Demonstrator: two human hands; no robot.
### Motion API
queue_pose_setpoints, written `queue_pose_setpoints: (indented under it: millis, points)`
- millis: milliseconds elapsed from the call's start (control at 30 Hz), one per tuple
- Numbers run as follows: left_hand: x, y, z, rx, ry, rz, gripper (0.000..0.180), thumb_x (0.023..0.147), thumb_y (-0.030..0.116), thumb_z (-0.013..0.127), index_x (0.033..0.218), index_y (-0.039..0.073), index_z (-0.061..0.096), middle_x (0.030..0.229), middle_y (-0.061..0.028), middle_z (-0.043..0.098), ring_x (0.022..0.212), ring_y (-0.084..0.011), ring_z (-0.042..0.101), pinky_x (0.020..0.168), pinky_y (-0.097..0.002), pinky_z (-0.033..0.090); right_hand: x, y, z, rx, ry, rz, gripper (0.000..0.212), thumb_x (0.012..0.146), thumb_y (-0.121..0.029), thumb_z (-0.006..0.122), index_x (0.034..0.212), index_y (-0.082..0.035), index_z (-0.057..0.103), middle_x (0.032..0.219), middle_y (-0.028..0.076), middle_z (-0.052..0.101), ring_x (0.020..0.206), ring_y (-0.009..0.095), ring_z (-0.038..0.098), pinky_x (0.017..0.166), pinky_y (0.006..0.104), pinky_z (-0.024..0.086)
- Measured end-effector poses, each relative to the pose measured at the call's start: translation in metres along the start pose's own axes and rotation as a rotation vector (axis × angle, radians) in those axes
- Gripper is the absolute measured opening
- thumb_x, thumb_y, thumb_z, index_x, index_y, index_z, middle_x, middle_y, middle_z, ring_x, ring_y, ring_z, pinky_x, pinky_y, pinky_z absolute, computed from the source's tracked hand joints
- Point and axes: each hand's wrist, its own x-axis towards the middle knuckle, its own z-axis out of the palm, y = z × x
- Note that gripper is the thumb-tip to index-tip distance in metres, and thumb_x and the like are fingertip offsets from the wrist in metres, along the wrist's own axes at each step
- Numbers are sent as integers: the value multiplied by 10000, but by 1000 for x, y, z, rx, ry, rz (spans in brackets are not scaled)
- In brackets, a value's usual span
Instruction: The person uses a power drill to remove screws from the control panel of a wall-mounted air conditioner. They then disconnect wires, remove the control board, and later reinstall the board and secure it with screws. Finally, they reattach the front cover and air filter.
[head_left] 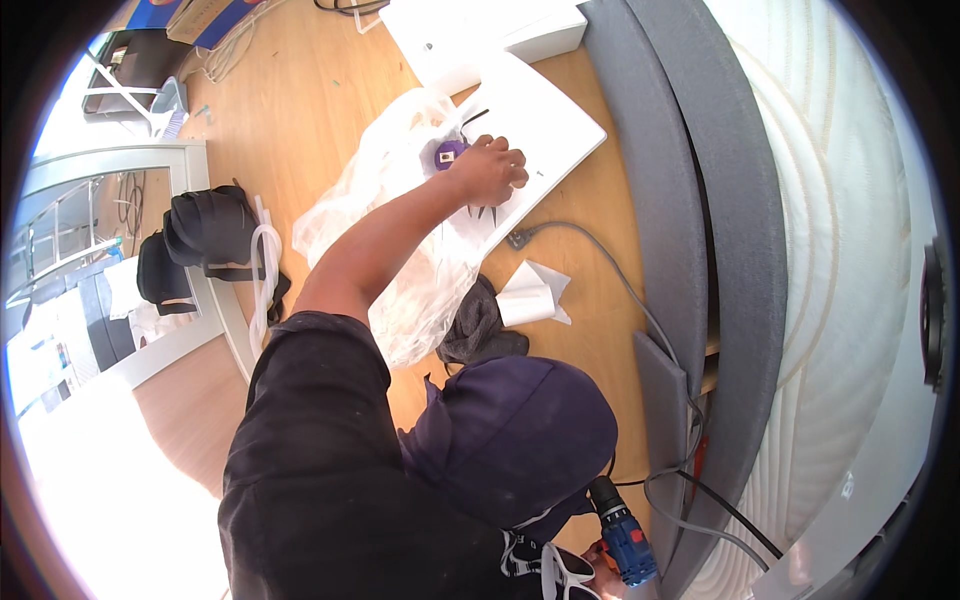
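Note:
Neither of my own hands can be made out. Another person in a black shirt and a dark head covering (520, 430) leans across the lower middle. That person's outstretched arm ends in a hand (490, 172) with curled fingers, over small dark pieces on a white board (560, 135); what it grips, if anything, is hidden. Beside the wrist lies a round purple item (448, 155) on a crumpled clear plastic bag (375, 240). At the lower right, the person's other hand (603, 572), partly hidden, is at a blue and black cordless drill (625, 545).
Grey padded panels (680, 130) run along the right, next to a white quilted mattress (800, 200). A grey cable (600, 250) with a plug crosses the wooden floor. Dark cloth (480, 325) and white paper (530, 293) lie nearby. Black bags (210, 230) stand by a white-framed mirror (190, 165).

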Motion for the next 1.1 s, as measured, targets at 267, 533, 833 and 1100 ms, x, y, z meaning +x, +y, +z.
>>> queue_pose_setpoints:
  millis: [267,533,833,1100]
  points:
    - [47,10,42,53,122,-11,150,978,257,740,1095,218,824,1119,38,755,1128,-238,664,982,-450,530,-9,7,13,7,-54,-21,265,936,-97,768,1194,-70,712,811,43,691,600,118,620,537,304,489]
    - [48,23,11,-7,-5,-159,132,965,209,686,996,115,773,1065,-109,759,987,-345,762,928,-498,574,-67,-9,35,135,119,6,130,870,-128,788,927,-48,703,672,20,616,510,122,567,516,284,447]
    - [-58,111,-186,-1252,212,-769,336,1033,133,708,1316,-27,793,1065,-106,846,873,-172,783,775,-318,590,-195,-92,15,101,18,-326,182,893,13,658,1043,-69,719,787,12,657,650,134,658,601,342,548]
    - [-186,330,-448,-2296,-289,-801,241,1148,127,634,1364,55,712,1158,-58,796,977,-217,796,897,-372,678,-391,-180,-73,400,-125,-437,183,914,-137,802,1063,-117,697,909,-16,670,811,122,628,732,337,541]
